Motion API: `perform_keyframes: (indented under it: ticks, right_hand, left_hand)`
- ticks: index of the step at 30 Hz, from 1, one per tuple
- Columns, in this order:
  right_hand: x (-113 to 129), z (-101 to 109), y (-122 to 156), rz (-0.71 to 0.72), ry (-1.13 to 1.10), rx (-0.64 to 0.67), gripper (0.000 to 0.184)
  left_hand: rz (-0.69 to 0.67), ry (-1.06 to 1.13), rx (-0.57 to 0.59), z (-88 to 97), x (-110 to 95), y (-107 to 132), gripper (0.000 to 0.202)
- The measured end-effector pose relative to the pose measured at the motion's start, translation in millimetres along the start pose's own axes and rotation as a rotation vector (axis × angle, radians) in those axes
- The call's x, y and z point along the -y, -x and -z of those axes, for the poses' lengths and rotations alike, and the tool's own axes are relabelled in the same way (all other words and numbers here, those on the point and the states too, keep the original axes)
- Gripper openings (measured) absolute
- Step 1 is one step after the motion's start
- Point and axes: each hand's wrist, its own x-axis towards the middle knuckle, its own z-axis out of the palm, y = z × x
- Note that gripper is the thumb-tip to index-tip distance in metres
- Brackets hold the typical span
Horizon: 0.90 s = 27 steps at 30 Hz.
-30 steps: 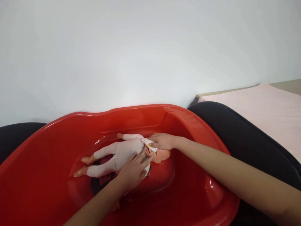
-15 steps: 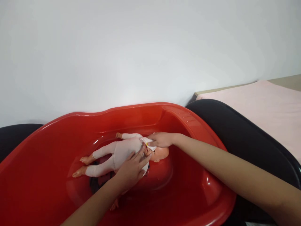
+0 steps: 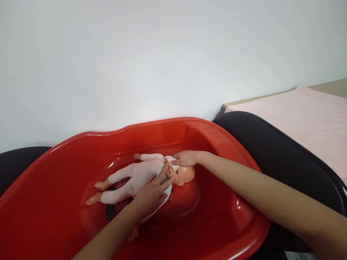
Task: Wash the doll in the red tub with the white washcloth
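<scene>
A baby doll in a pale one-piece suit lies face up in a red baby bathtub, its bare feet to the left and its bald head to the right. Across its chest rests my left hand, fingers stretched out and spread, the tips close to the doll's chin. My right hand comes in from the right over the far side of the doll's head. Its fingers are closed on a small white cloth with a yellow patch, held against the doll's cheek by the mouth. My right fingertips are partly hidden.
A plain pale wall stands behind the tub. Black surfaces flank it, a rounded black edge on the right. Farther right, a pink cloth covers a table. Something dark shows under the doll's legs.
My right hand has shifted slightly towards the far side with the cloth, uncovering more of the doll's eye and forehead. My left hand stays on the chest.
</scene>
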Motion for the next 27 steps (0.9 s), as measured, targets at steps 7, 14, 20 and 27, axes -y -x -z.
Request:
perform_keyframes:
  ticks: [7,14,20,27]
  right_hand:
    - [13,1,4,0.324,0.133,0.041,0.052]
    - [5,10,3,-0.190,0.053,0.086,0.077]
    - [-4,22,6,-0.262,0.019,0.151,0.070]
    - [-20,49,14,-0.101,0.061,0.216,0.061]
  left_hand:
    - [-0.018,-0.048,0.024,-18.4,12,-3,0.072]
    - [-0.022,-0.026,-0.042,-13.4,7,0,0.080]
    - [0.023,0.004,0.036,-1.8,1,-1,0.077]
    - [0.049,0.055,0.047,-3.3,4,-1,0.078]
